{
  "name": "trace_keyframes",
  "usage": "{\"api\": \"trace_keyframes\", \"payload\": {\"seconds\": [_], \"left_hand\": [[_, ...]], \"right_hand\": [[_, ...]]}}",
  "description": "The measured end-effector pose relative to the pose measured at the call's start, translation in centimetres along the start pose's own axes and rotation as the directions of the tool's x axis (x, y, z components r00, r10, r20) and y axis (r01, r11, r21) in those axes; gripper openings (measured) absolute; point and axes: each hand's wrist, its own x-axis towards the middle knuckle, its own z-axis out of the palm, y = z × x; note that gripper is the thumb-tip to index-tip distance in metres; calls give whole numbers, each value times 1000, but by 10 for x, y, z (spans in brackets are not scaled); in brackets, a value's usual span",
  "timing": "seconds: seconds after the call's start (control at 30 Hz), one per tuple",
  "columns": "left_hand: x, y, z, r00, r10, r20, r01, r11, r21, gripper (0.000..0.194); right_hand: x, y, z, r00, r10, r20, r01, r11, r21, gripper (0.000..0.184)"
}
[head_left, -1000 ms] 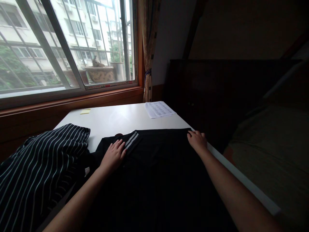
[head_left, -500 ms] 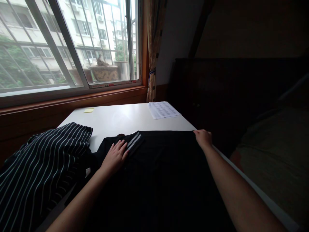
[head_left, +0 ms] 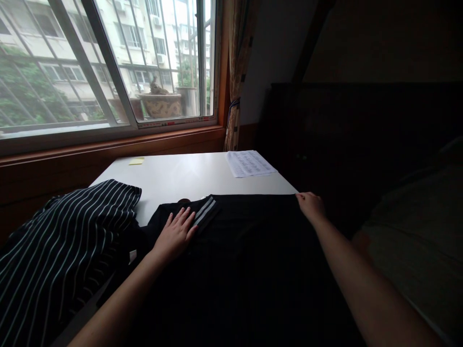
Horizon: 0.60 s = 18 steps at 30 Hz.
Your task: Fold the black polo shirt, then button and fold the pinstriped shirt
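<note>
Fingers of the left hand are spread, palm down on the black garment, pressing rather than gripping, beside its grey stripes. Right hand is closed, fingertips apparently pinching the garment's far right corner. Garment covers the near part of the white table.

Progress, my read: partway. Done: far edge runs nearly straight between the stripes and the right corner, main panel looks mostly flat. Left: the left end is bunched, and a soft crease shows right of the stripes. Near part too dark to judge.

Striped garment lies heaped at left, apparently untouched. White tag sits between the two; can't tell whose. Printed sheets far right, well apart.
</note>
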Motion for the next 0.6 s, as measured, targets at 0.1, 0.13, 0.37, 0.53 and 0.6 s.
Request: {"api": "trace_keyframes", "payload": {"seconds": [0.1, 0.13, 0.37, 0.53, 0.6], "left_hand": [[0, -1, 2, 1000, -5, 1, 5, 1000, 3, 56], [0, -1, 2, 1000, -6, 1, 6, 1000, 3, 56], [0, 0, 0, 1000, -4, 11, 4, 1000, 9, 55], [-1, 3, -3, 1000, -12, 5, 12, 1000, 5, 54], [-1, 3, -4, 1000, -15, 8, 15, 1000, -3, 54]], "right_hand": [[-16, 4, -8, 1000, -15, 3, 15, 1000, -13, 40], [-23, 6, -11, 1000, -19, 0, 19, 1000, -21, 41], [-97, 30, -39, 994, -88, -60, 77, 983, -165, 41], [-143, 30, -66, 997, -64, -36, 51, 955, -294, 41], [-155, 26, -77, 999, -27, 29, 36, 937, -346, 41]]}}
